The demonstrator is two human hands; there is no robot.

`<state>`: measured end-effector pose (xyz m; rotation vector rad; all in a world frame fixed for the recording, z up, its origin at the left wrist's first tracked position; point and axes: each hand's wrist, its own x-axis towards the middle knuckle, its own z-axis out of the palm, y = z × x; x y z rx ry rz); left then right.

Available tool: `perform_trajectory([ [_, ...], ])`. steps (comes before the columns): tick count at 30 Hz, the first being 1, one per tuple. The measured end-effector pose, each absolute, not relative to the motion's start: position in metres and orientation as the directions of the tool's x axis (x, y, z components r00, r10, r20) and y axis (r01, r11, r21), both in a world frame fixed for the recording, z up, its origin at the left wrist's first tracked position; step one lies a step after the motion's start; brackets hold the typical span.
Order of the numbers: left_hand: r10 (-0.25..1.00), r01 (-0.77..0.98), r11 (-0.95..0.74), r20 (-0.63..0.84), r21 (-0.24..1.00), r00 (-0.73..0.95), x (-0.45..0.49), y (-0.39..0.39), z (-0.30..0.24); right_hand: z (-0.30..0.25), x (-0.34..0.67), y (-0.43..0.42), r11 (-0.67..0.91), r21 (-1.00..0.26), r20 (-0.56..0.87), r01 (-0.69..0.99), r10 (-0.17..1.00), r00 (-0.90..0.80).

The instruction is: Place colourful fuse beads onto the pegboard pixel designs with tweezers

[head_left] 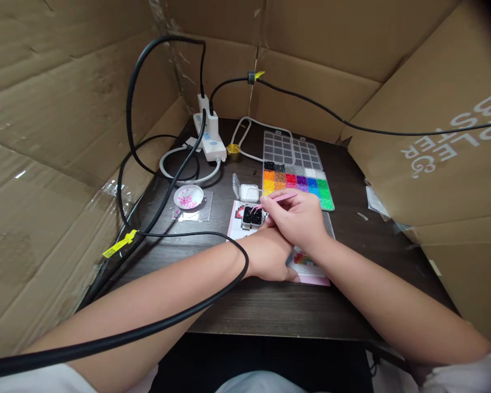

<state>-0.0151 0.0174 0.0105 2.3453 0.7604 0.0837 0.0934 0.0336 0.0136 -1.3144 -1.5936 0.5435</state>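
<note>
My right hand (300,215) is closed around pink tweezers (284,197). Their tips reach into a small square box of black beads (252,216). Beneath it, my left hand (272,254) lies across a printed pattern sheet (315,280) with a pink edge. Its thumb stretches toward me along the sheet, while its other fingers are hidden behind my right hand. Part of a pegboard (328,224) and some coloured beads (303,257) show beside my hands. A lidded clear box of white beads (249,192) stands just beyond the black ones.
Behind my right hand lies an opened compartment case (327,203) of sorted coloured beads. To the left, a white dish of pink beads (189,197) rests on a clear pegboard (204,210). A power strip (213,143) stands farther back. A black cable (213,297) crosses over my left forearm. Cardboard walls (319,93) surround the table.
</note>
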Motion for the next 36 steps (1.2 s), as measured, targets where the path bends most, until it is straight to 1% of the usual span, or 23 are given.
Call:
perform_trajectory([
  [7,0.556,0.532,-0.599,-0.167,0.599,0.814,-0.014,0.017,0.012,0.014,0.097,0.035,0.228,-0.886,0.262,0.404,0.964,0.03],
  [9,0.557,0.531,-0.602,-0.163,0.596,0.815,-0.014,0.017,0.011,0.015,0.097,0.035,0.218,-0.894,0.253,0.392,0.967,0.04],
  [14,0.563,0.562,-0.61,-0.193,0.559,0.803,-0.013,0.017,0.012,0.015,0.096,0.033,0.246,-0.857,0.317,0.452,0.944,0.087],
  [17,0.561,0.58,-0.617,-0.22,0.531,0.798,-0.012,0.017,0.013,0.017,0.098,0.03,0.272,-0.856,0.343,0.439,0.935,0.09],
  [22,0.536,0.524,-0.667,-0.147,0.529,0.831,-0.011,0.021,0.011,0.03,0.12,0.017,0.369,-0.801,0.462,0.472,0.882,0.095],
  [25,0.515,0.524,-0.667,-0.181,0.53,0.838,-0.011,0.022,0.009,0.034,0.146,0.005,0.325,-0.813,0.446,0.483,0.881,0.159],
  [28,0.52,0.557,-0.652,-0.232,0.515,0.822,-0.011,0.022,0.009,0.03,0.171,-0.013,0.262,-0.83,0.416,0.493,0.879,0.232],
  [33,0.52,0.576,-0.652,-0.262,0.493,0.813,-0.01,0.022,0.009,0.011,0.186,-0.049,0.108,-0.892,0.259,0.44,0.919,0.299],
  [36,0.517,0.575,-0.656,-0.264,0.489,0.814,-0.009,0.023,0.009,0.001,0.177,-0.063,0.079,-0.916,0.233,0.393,0.902,0.364],
])
